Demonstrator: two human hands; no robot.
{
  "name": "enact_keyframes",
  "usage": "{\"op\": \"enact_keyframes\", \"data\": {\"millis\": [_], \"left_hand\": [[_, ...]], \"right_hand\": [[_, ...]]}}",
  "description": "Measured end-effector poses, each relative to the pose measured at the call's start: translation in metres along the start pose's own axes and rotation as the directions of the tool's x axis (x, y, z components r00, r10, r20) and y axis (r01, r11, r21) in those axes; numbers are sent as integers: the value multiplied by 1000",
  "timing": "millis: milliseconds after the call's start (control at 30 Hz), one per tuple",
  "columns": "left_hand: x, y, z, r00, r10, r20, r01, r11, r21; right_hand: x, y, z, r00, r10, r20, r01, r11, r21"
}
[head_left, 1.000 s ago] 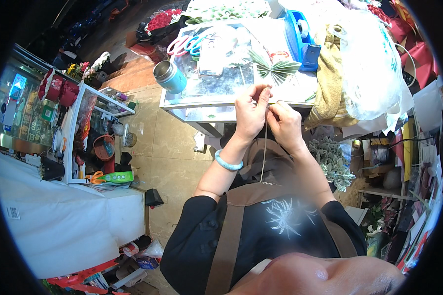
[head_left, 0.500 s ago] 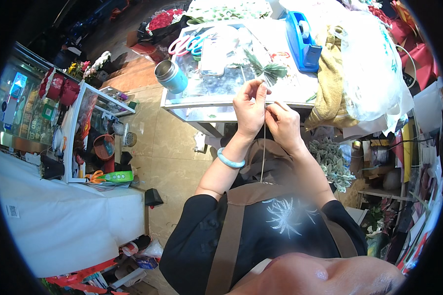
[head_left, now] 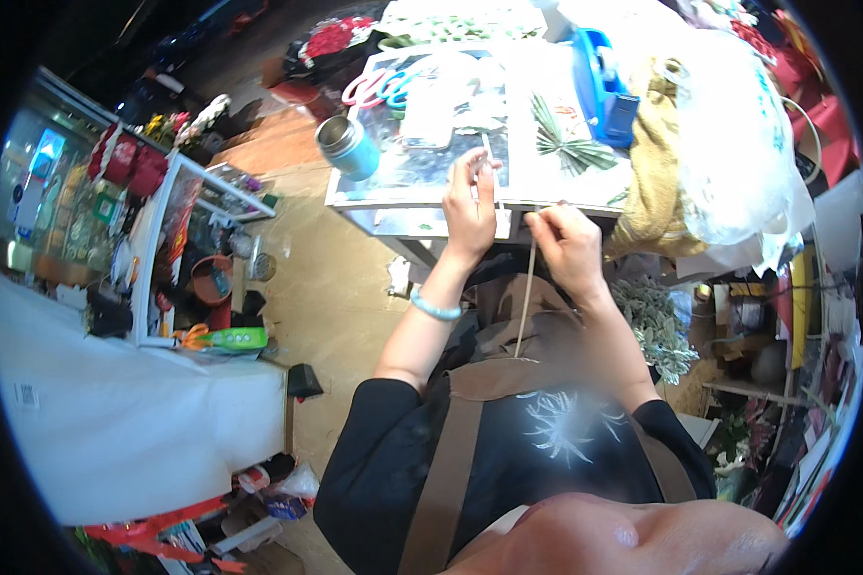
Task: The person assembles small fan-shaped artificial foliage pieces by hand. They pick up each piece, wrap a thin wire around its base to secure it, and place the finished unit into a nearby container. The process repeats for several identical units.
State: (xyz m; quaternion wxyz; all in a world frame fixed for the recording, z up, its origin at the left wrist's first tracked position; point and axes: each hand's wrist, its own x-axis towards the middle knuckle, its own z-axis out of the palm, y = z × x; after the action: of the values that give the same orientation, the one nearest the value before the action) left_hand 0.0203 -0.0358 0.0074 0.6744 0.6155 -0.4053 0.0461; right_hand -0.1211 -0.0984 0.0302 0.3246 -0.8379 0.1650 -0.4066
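My right hand (head_left: 573, 251) is closed, thumb and fingers pinching a thin tan stem (head_left: 525, 297) at the table's front edge. The stem runs down toward the top of my brown apron. Just beyond that hand, over the white tabletop, is a pleated green leaf (head_left: 571, 144) with fan-like folds spread out. Whether it joins the stem is hidden by my fingers. My left hand (head_left: 470, 206), with a pale blue bangle on its wrist, is raised at the same edge, fingers loosely bent and apart, holding nothing visible.
On the glass-topped table (head_left: 403, 196) are a blue open flask (head_left: 350, 149), scissors (head_left: 364, 88), a phone (head_left: 429, 120) and a blue tape dispenser (head_left: 606, 96). A mustard cloth (head_left: 647, 163) and plastic bag (head_left: 734, 144) lie at the right. Grey-green foliage (head_left: 654, 331) stands below.
My left hand has come off the stem and moved slightly left. My right hand still pinches the stem, a little farther right, and the leaf shows more to the right.
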Motion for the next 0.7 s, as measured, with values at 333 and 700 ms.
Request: {"op": "enact_keyframes", "data": {"millis": [333, 700], "left_hand": [[85, -56, -50, 980, -14, 196, -156, 554, 818], [141, -64, -52, 937, 350, -3, -299, 804, 514]], "right_hand": [[0, -5, 2, 1000, -8, -1, 8, 999, 51], [-5, -2, -7, 1000, 11, -3, -11, 1000, 19]]}}
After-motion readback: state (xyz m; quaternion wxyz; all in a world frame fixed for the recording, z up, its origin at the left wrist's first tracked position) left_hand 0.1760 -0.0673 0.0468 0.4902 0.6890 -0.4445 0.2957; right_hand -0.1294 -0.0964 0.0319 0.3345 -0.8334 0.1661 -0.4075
